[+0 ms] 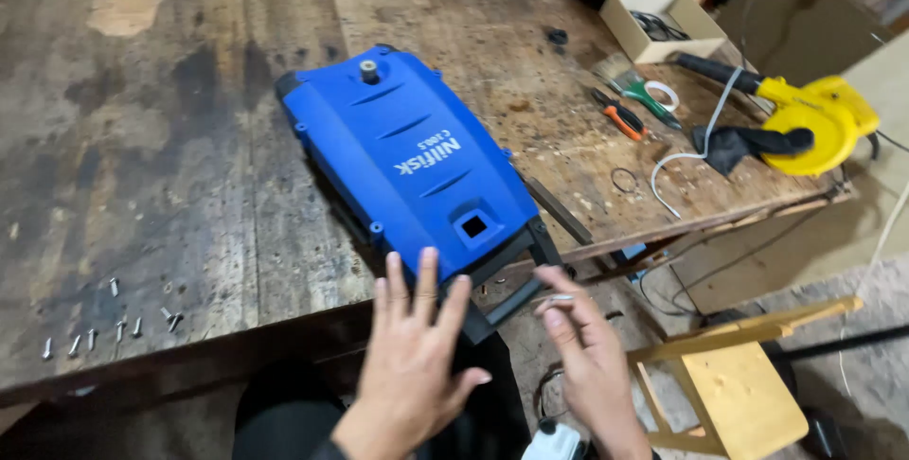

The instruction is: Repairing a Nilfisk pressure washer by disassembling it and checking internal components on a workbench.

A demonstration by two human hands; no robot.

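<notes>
A blue plastic machine housing (407, 157) lies face up on a worn wooden workbench (189, 138), with a metal stub near its far end and a square hole near its near end. Its black frame (530, 252) sticks out past the bench's front edge. My left hand (417, 356) is spread flat, fingers apart, just below the housing's near end, fingertips at its edge. My right hand (587, 356) is beside it, pinching a small metal screw (561, 298) between thumb and fingers.
Several loose screws (104, 327) lie at the bench's front left. At the back right are a cardboard box (653, 25), orange-handled pliers (620, 117), a green-handled tool (653, 100), a yellow blower (814, 124) and a white cable (691, 152). A wooden stool (739, 384) stands below right.
</notes>
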